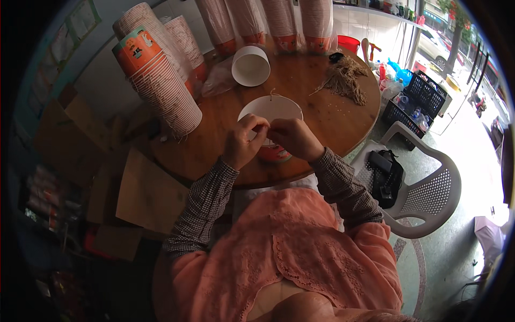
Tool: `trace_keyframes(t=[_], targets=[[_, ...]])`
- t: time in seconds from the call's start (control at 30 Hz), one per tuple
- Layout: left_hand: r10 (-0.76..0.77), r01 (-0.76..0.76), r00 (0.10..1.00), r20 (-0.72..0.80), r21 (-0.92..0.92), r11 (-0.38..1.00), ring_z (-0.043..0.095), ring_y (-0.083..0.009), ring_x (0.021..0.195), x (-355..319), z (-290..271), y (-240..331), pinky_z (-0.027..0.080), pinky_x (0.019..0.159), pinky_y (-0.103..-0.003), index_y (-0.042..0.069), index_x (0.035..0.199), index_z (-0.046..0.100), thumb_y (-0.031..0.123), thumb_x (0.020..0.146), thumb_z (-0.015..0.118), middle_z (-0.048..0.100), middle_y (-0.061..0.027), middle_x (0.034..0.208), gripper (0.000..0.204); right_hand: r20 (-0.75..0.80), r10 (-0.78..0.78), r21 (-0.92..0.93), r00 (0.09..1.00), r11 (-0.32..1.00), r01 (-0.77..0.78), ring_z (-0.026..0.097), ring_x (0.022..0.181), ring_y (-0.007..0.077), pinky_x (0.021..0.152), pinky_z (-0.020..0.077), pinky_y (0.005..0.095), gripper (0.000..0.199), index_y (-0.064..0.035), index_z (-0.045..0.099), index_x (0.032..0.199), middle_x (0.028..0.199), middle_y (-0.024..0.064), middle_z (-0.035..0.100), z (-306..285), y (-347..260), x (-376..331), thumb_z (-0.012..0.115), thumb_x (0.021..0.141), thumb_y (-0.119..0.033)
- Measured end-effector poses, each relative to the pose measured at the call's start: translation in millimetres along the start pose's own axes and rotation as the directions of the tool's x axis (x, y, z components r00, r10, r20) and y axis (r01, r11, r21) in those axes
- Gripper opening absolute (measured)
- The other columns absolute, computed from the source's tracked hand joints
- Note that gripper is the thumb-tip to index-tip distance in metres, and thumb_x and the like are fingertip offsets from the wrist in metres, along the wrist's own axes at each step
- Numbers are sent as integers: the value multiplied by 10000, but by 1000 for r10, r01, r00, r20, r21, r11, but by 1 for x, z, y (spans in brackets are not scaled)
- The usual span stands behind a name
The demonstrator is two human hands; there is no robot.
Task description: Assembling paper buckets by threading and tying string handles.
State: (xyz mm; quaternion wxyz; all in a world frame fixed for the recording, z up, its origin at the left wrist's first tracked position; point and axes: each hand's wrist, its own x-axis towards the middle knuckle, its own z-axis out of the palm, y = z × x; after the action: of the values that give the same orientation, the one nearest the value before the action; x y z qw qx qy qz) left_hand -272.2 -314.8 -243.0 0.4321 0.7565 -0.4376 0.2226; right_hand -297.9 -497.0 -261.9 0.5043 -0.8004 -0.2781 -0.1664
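A paper bucket (272, 103) with a white inside and a red-orange printed outside stands on the round wooden table in front of me. A thin piece of twine (272, 93) is looped through its far rim. Over the near rim, my left hand (248, 140) and my right hand (296, 138) meet with their fingertips pinched together. Whatever sits between the fingers is too small and too covered to make out. The hands hide most of the bucket's near side. Behind it, another white paper bucket (251, 67) lies tilted, its mouth toward me.
A tall leaning stack of nested buckets (166, 96) stands at the left of the table (214, 150). More wrapped stacks (281, 27) line the back. A bundle of twine (346, 78) lies at the right. Beside the table are a plastic chair (434, 198) and a black crate (418, 102).
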Motion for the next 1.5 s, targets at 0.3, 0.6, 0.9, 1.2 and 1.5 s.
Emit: trace_keyframes(t=[0.3, 0.6, 0.9, 1.2, 1.5], targets=[[-358, 343, 934, -3, -279, 897, 650, -121, 835, -31, 25, -14, 514, 694, -254, -20, 1008, 653, 94, 894, 608, 677, -90, 922, 168, -143, 90, 200, 986, 978, -60, 611, 687, 87, 631, 511, 248, 131, 23, 639, 910, 736, 54, 647, 11, 9, 3, 608, 885, -102], [-400, 379, 916, -26, -266, 886, 616, -70, 711, -29, 26, 0, 487, 653, -218, -22, 954, 656, 101, 901, 615, 666, -34, 786, 141, -252, 209, 474, 945, 878, -68, 596, 659, 68, 609, 496, 215, 167, 24, 639, 868, 703, 16, 632, 9, 12, 10, 638, 902, -139], [-614, 540, 789, -20, -454, 709, 587, -70, 595, -22, 20, -8, 463, 562, -213, -24, 870, 643, 145, 899, 622, 620, -29, 649, 172, -292, 132, 521, 947, 853, 42, 647, 760, 108, 704, 525, 244, 163, 38, 613, 969, 802, 49, 662, 5, 4, 17, 602, 925, -118], [-399, 449, 893, 207, -379, 809, 535, -42, 617, -13, 14, -6, 433, 574, -195, -25, 856, 681, 112, 906, 594, 601, 5, 665, 169, -173, -18, 277, 985, 959, 66, 652, 806, 126, 732, 521, 253, 119, 41, 605, 991, 843, 61, 660, -2, 19, 36, 548, 924, -39], [-529, 563, 818, 225, -503, 656, 542, -47, 636, -13, 11, 3, 443, 621, -196, -9, 853, 694, 162, 903, 605, 602, 18, 678, 199, -232, 26, 243, 972, 969, 32, 626, 859, 124, 771, 497, 263, 247, 45, 636, 1012, 919, 66, 659, -33, 21, 15, 564, 960, -186]])
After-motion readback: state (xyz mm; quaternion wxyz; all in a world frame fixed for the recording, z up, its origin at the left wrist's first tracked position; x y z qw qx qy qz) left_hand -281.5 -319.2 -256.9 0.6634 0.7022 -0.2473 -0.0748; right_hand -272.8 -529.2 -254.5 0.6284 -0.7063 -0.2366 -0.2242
